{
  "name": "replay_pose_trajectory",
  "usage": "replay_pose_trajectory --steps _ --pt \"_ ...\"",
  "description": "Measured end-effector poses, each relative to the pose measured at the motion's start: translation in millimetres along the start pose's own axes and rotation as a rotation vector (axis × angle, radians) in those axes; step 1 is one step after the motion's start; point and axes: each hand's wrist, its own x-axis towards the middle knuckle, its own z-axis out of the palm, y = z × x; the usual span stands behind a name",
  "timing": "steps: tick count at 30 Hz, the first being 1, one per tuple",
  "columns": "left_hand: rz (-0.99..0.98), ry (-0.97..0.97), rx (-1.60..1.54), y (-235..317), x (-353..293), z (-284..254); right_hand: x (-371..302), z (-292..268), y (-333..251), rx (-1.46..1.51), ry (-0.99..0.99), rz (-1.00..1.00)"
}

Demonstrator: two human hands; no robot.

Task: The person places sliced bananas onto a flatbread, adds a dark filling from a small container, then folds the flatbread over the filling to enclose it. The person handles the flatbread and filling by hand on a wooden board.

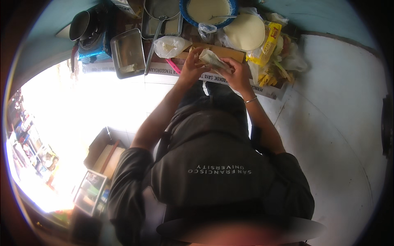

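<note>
Between my two raised hands is a pale, thin folded wrapper [212, 60], tapering toward its right end. My left hand [193, 67] has its fingers curled at the wrapper's left edge. The right end is pinched in my right hand [238, 75], and a thin bracelet circles that wrist. Just beneath lies a brown board [226, 52]. A stack of round, pale, flat skins [245, 33] sits beyond my right hand. Near my left hand are a knotted clear plastic bag [170, 47] with pale contents and a pink-handled tool [172, 65].
Farther back, a blue basin [184, 15] holds pale liquid and a spoon. At left stand a metal tray [117, 55] with small pale pieces, a long-handled strainer [154, 40] and a dark pan [82, 25]. A yellow packet [269, 43] and food scraps [273, 76] lie at right on printed sheeting.
</note>
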Motion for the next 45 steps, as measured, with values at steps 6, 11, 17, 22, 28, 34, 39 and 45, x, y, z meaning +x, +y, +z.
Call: replay_pose_trajectory --steps 6,11,17,22,28,34,39,45 --pt "-0.018 -0.051 0.219 -16 12 -19 4 -4 2 -0.17 -0.01 0.044" --pt "-0.079 -0.152 0.388 -36 30 -20 3 -12 24 -0.232 -0.035 0.241" --pt "0.163 -0.033 0.008 -30 30 22 0 -26 50 -0.133 0.012 0.217" --pt "-0.135 -0.189 -0.085 17 12 46 -15 -46 8 -0.038 0.083 0.106" --pt "-0.146 -0.01 -0.361 57 2 80 -11 -58 -49 -0.021 0.138 -0.148" --pt "-0.096 -0.054 -0.065 15 27 36 5 -50 -15 -0.086 0.055 -0.165" --pt "0.129 0.044 0.302 -69 37 11 19 -41 59 -0.182 -0.07 0.015" --pt "-0.023 0.027 0.594 -117 46 14 35 -29 116 -0.413 -0.179 0.124"
